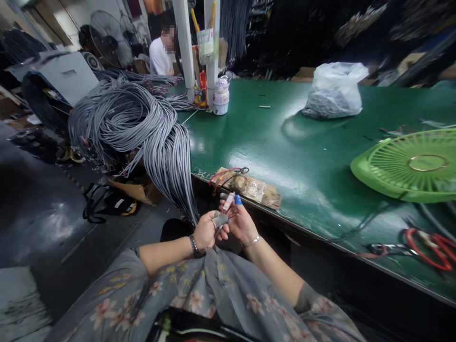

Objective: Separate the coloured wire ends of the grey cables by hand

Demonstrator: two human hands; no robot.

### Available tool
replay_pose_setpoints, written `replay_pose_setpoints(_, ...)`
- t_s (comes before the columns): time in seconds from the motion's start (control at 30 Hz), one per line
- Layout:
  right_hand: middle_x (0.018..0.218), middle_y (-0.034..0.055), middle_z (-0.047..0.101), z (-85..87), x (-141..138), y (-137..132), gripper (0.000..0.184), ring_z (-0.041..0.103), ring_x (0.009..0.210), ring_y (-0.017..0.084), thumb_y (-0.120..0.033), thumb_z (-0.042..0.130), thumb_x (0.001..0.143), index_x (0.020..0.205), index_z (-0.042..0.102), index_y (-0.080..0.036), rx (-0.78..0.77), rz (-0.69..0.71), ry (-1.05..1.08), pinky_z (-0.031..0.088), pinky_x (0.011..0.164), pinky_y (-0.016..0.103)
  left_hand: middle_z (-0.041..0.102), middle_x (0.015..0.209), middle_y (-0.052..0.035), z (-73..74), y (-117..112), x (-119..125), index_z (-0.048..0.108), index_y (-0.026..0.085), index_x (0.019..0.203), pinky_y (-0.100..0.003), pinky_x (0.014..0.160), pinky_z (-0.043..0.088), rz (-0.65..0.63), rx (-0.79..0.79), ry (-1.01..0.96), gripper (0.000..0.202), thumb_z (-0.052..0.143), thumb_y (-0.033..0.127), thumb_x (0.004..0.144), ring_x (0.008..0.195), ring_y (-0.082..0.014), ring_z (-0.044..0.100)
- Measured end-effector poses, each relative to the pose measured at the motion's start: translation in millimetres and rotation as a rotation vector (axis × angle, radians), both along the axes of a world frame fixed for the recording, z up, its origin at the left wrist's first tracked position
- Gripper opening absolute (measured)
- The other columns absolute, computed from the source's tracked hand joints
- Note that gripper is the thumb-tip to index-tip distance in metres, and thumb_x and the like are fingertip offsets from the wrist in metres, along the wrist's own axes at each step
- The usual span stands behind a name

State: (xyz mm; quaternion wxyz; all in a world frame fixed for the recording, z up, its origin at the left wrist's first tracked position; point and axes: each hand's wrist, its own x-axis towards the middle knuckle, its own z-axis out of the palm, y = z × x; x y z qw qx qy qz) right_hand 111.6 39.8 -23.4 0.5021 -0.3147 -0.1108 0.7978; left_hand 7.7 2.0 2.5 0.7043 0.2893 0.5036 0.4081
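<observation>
My left hand, with a watch on its wrist and a grey wrap on its thumb, pinches a grey cable close to my body. Thin reddish wires run from the cable end into my right hand, whose fingers are curled around them. A blue wrap covers one right fingertip, and a pinkish-white wrap or piece shows beside it. Just beyond both hands, a worn wooden block with red and black leads lies along the table edge. Overlapping fingers hide the exact grip.
A big bundle of grey cables hangs over the left end of the green table. Farther back stand a purple-white bottle and a plastic bag. At right are a green fan and red-handled pliers. A person sits behind.
</observation>
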Motion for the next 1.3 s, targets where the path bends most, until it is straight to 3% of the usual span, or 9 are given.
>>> replay_pose_setpoints(0.13, 0.076, 0.0015, 0.065, -3.0, 7, -6, 0.055, 0.057, 0.063, 0.013, -0.067, 0.077, 0.054, 0.080, 0.067, -0.019, 0.103, 0.051, 0.007, 0.048, 0.056, 0.024, 0.055, 0.051, 0.0014, -0.4, -1, -7, 0.049, 0.016, 0.066, -0.017, 0.035, 0.026, 0.016, 0.010, 0.021, 0.051, 0.075, 0.056, 0.049, 0.035, -0.0075, 0.047)
replay_pose_setpoints(0.23, 0.075, 0.0031, 0.063, -6.3, 15, -15, 0.060, 0.055, 0.059, 0.013, -0.070, 0.073, 0.057, 0.084, 0.067, -0.017, 0.199, 0.161, -0.040, 0.045, 0.054, 0.026, 0.056, 0.051, 0.0001, -1.5, -3, -10, 0.051, 0.015, 0.065, -0.017, 0.036, 0.028, -0.018, 0.021, 0.042, 0.049, 0.075, 0.056, 0.050, 0.036, -0.0079, 0.048)
replay_pose_setpoints(0.33, 0.066, 0.0012, 0.059, -8.4, 20, -27, 0.052, 0.051, 0.056, 0.011, -0.062, 0.079, 0.057, 0.076, 0.065, -0.016, 0.270, 0.188, -0.148, 0.042, 0.054, 0.024, 0.056, 0.050, -0.0001, -2.5, -6, -12, 0.050, 0.015, 0.062, -0.017, 0.037, 0.031, -0.066, 0.050, 0.076, 0.049, 0.075, 0.056, 0.052, 0.037, -0.0084, 0.049)
replay_pose_setpoints(0.53, 0.063, -0.0004, 0.059, -0.1, 19, -37, 0.036, 0.048, 0.057, 0.011, -0.045, 0.085, 0.056, 0.067, 0.064, -0.017, 0.370, 0.020, -0.401, 0.040, 0.057, 0.024, 0.058, 0.051, -0.0011, -4.0, -8, -14, 0.052, 0.015, 0.061, -0.018, 0.041, 0.037, -0.163, 0.110, 0.155, 0.047, 0.074, 0.056, 0.056, 0.040, -0.0091, 0.052)
replay_pose_setpoints(0.73, 0.063, 0.0004, 0.061, 5.6, 23, -35, 0.031, 0.051, 0.058, 0.011, -0.043, 0.081, 0.061, 0.066, 0.065, -0.016, 0.393, 0.110, -0.522, 0.041, 0.059, 0.025, 0.057, 0.048, -0.0006, -4.8, -5, -17, 0.053, 0.015, 0.063, -0.018, 0.037, 0.036, -0.295, 0.037, 0.212, 0.050, 0.078, 0.056, 0.049, 0.038, -0.0107, 0.051)
replay_pose_setpoints(0.97, 0.060, -0.0004, 0.058, 2.7, 14, -36, 0.036, 0.047, 0.056, 0.011, -0.046, 0.081, 0.060, 0.064, 0.061, -0.016, 0.319, 0.029, -0.513, 0.039, 0.058, 0.025, 0.053, 0.045, -0.0001, -3.4, -6, -16, 0.053, 0.015, 0.060, -0.019, 0.040, 0.036, -0.166, 0.085, 0.150, 0.048, 0.073, 0.058, 0.055, 0.039, -0.0104, 0.051)
replay_pose_setpoints(1.17, 0.056, -0.0027, 0.051, -1.4, 12, -37, 0.036, 0.040, 0.053, 0.009, -0.047, 0.080, 0.062, 0.064, 0.061, -0.016, 0.328, 0.001, -0.519, 0.033, 0.053, 0.024, 0.052, 0.046, 0.0014, -9.2, -6, -15, 0.049, 0.016, 0.063, -0.021, 0.042, 0.039, -0.067, 0.076, 0.090, 0.050, 0.073, 0.059, 0.054, 0.039, -0.0103, 0.050)
replay_pose_setpoints(1.3, 0.056, -0.0022, 0.053, 1.5, 14, -37, 0.037, 0.042, 0.054, 0.009, -0.046, 0.081, 0.059, 0.062, 0.059, -0.017, 0.330, -0.006, -0.509, 0.035, 0.055, 0.024, 0.053, 0.048, 0.0017, -9.7, -5, -14, 0.049, 0.017, 0.066, -0.021, 0.040, 0.037, 0.004, 0.038, 0.059, 0.052, 0.075, 0.058, 0.051, 0.038, -0.0099, 0.048)
